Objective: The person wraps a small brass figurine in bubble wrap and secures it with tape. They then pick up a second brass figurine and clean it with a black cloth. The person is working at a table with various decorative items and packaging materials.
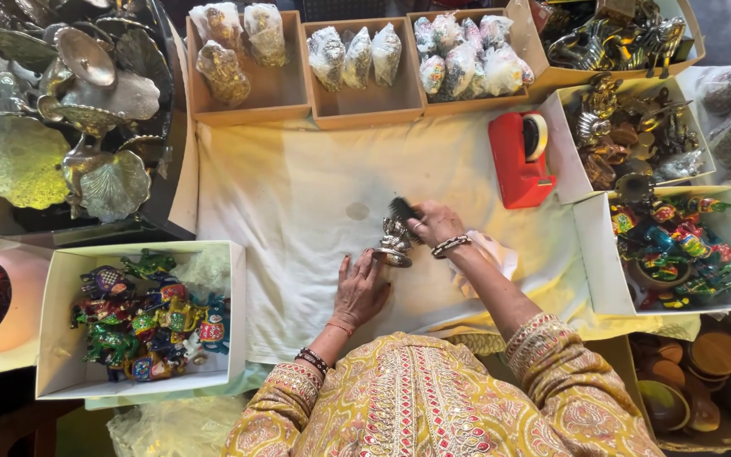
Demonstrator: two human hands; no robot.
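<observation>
Where hands meet, figurine (pixel 395 239) lies.

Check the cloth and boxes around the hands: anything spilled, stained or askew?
One thing: a small dark round stain marks the white cloth, just left of the black brush in the right hand. The boxes look orderly; nothing spilled.

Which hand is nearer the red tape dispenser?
Right. The right hand, holding a black brush, is just left of the red tape dispenser; the left hand lies farther down-left on the cloth.
</observation>
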